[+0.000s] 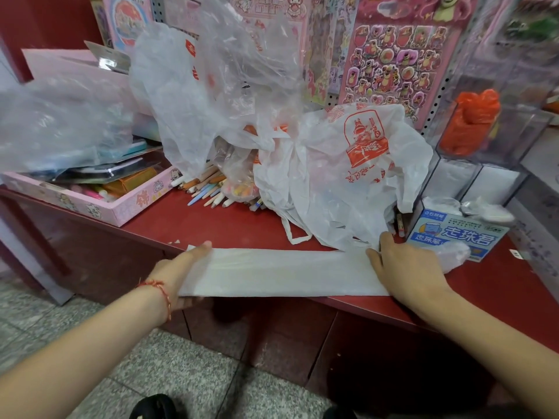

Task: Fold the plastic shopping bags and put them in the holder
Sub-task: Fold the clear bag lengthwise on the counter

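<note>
Logging the job against its two halves, I put it somewhere in the first. Item one, the white bag (281, 272) in hand: already flattened and folded lengthwise into a long narrow strip, lying along the near edge of the red counter (230, 225), its near side overhanging that edge slightly. It was not yet folded down short enough for storing, by my reckoning. Item two, the clear holder (514, 140) at the far right of the counter: one orange bag (470, 125) sat bundled in its upper compartment, and I could not tell whether the lower compartments held anything. Item three, work left: a crumpled white bag with red print (348, 176) just behind the strip, tall clear bags (211, 86) heaped beyond it, and another clear bag (60, 125) over the pink tray (121, 211) at the left, none of them folded. Item four, hands. My read of the left hand (174, 272) was that it gripped the strip's left end, one digit along the far edge and the others tucked beneath the overhang. The right hand (406, 269) lay flat, fingers straight, pressing the strip's right end to the counter. The strip spanned the whole gap between the two hands, well apart from the holder, with a blue box (453, 237) between.
</note>
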### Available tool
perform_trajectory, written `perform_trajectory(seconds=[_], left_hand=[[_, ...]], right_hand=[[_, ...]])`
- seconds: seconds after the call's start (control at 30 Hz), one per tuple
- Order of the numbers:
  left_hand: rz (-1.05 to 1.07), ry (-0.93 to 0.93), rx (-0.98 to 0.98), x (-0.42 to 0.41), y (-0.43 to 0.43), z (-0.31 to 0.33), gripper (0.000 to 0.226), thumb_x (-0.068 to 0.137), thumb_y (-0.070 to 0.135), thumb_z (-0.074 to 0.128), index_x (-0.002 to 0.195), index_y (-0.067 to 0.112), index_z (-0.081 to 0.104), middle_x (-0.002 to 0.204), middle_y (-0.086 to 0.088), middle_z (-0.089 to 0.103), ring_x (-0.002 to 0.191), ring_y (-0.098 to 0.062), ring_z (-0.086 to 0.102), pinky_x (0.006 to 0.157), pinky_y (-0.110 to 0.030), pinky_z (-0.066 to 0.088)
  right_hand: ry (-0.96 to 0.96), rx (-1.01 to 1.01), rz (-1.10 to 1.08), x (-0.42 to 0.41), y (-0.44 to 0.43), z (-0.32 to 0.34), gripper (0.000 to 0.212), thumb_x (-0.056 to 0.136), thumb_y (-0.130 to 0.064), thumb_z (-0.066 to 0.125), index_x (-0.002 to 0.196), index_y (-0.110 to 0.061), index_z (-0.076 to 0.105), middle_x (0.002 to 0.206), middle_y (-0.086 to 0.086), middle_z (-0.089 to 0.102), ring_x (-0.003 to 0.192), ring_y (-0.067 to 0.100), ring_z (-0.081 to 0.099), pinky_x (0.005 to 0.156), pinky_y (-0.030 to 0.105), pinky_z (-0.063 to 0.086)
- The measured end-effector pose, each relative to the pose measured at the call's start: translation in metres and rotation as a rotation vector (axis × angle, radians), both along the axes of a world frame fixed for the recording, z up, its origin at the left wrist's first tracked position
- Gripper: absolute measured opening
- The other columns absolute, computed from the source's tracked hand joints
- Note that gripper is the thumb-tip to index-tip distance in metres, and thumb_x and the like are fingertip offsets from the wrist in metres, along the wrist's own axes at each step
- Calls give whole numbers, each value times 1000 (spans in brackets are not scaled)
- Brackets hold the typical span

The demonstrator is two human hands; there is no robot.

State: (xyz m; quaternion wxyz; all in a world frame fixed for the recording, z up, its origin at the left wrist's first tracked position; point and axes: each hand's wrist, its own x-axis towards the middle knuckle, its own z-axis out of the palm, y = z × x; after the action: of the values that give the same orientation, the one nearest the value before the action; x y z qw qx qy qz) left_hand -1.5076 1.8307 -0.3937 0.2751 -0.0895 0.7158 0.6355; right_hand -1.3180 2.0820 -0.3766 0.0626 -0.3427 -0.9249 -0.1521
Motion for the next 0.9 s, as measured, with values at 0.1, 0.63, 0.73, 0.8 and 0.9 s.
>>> perform_trajectory(seconds=[0.1, 0.63, 0.73, 0.8, 0.9], left_hand=[[-60, 32, -110, 1, 4, 0, 36, 84, 41, 64, 76, 7, 55, 67, -7, 53, 56, -19, 49, 32, -19, 39], [-60, 901, -313, 12, 2, -24, 40, 93, 21, 55, 74, -14, 55, 70, -26, 58, 62, -28, 47, 55, -21, 32], [-90, 930, -334, 12, 1, -23, 41, 92, 20, 55, 67, -12, 51, 61, -21, 52, 54, -20, 42, 52, -22, 29], [-88, 937, -336, 11, 1, -22, 41, 92, 20, 55, 64, -9, 49, 55, -13, 48, 53, -19, 41, 49, -24, 27], [-79, 927, -370, 10, 3, -22, 44, 92, 22, 55, 67, -12, 49, 55, -14, 46, 52, -22, 40, 50, -28, 28]], right_hand=[[73, 58, -26, -3, -1, 15, 32, 94, -31, 50, 111, -5, 48, 103, 14, 61, 94, 33, 60, 69, 37, 46], [-108, -392, 685, -41, -100, -27, 100, 69, -73, 1, 150, -15, -3, 158, 2, -12, 144, 14, -15, 111, 26, -20], [-99, -410, 593, -17, -73, -21, 103, 68, -76, 2, 151, -15, -2, 158, 3, -10, 144, 12, -14, 112, 24, -18], [-113, -402, 546, 2, -54, -19, 105, 67, -78, 0, 151, -15, -3, 158, 2, -11, 144, 10, -13, 110, 20, -19], [-119, -377, 486, 30, -25, -20, 115, 60, -86, -11, 150, -15, -4, 157, 2, -12, 140, 6, -17, 104, 13, -23]])
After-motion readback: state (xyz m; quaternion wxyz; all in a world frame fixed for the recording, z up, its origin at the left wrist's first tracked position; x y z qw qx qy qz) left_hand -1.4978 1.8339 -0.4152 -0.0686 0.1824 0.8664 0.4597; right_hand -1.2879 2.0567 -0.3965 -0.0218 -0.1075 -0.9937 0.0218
